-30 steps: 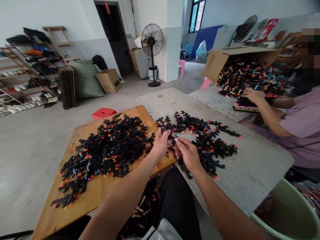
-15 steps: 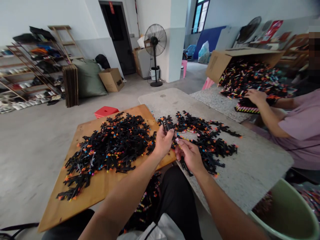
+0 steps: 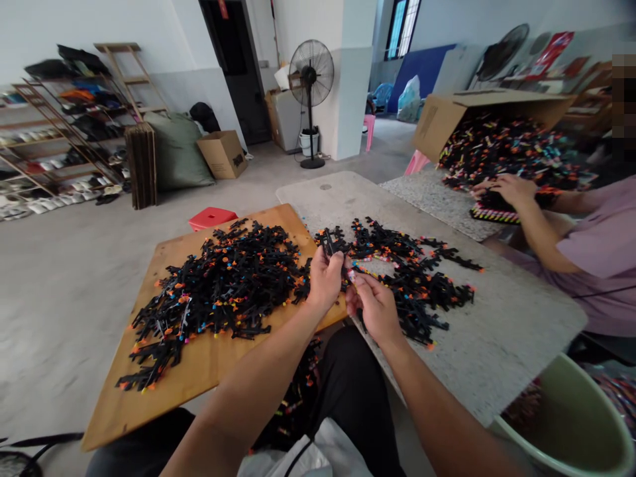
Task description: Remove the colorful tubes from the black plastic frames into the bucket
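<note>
My left hand [image 3: 325,277] is closed round a black toy gun [image 3: 328,242], which points up and away from me. Close beside it, my right hand [image 3: 373,306] pinches a small pink-and-white piece [image 3: 352,274] against the toy gun's near end. A large heap of black toy guns [image 3: 233,278] with orange, blue and yellow tips covers much of the wooden board [image 3: 199,371] on the left. More black toy guns [image 3: 422,291] lie loosely on the grey tabletop [image 3: 497,331], right of my hands. Some small colourful pieces are among them.
At the right a person's hand [image 3: 514,191] touches black pieces beside a tipped cardboard box [image 3: 437,126] spilling colourful items. A green tub [image 3: 596,411] stands at the lower right. Beyond the board are a red stool [image 3: 212,217] and a standing fan [image 3: 311,76]. More toy guns lie below, between my legs.
The view has shifted slightly. My hands remain together at the toy gun, with my right fingers slightly moved. The other person's hand has moved a little left.
</note>
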`<state>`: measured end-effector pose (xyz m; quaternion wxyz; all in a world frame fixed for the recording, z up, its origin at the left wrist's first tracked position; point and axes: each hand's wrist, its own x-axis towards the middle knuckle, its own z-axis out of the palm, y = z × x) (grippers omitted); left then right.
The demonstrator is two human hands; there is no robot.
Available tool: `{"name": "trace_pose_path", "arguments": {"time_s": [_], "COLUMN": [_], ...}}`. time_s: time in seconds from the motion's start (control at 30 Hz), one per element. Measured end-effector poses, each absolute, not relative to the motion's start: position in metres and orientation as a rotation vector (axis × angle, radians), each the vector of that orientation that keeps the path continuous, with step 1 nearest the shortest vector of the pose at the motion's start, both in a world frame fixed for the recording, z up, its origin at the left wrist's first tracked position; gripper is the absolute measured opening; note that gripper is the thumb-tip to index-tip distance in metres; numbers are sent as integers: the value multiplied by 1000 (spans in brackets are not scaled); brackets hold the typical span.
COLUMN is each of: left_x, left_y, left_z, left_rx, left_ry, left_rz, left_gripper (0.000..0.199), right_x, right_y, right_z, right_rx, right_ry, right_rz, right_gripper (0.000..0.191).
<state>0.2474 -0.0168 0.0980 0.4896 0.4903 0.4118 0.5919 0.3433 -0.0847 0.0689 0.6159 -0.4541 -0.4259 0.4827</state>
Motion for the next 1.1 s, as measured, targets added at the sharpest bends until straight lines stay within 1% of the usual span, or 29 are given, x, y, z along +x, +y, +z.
{"name": "trace_pose_path", "arguments": {"time_s": [0.13,0.3,0.5,0.67,0.8,0.93,1.1], "left_x": [248,250,250,249,248,245,244], "left_y": [-21,-23,-31,-29,-27,-25,-26], "left_z": [100,104,114,115,114,112,111], "left_rx": [1136,1042,929,975,985,1033,1086], "left_ry": [1029,987,972,991,997,987,1009], "left_rz": [1440,1454,1309,1370,1391,1396,1463], "left_gripper": [15,18,21,16,16,14,12], "right_x": [332,326,325,324,325,325,328], "right_y": [-90,-87,-83,-84,-85,-87,-91], "right_z": [70,69,72,82,87,86,85], "right_rx": [-1094,-936,-861,-803,-783,-859,-1030], "right_ry": [-1041,-810,-754,-621,-563,-700,-1006], "right_rz": [1065,1155,1230,1375,1435,1334,1044], "right_gripper": [39,35,34,31,31,33,35]}}
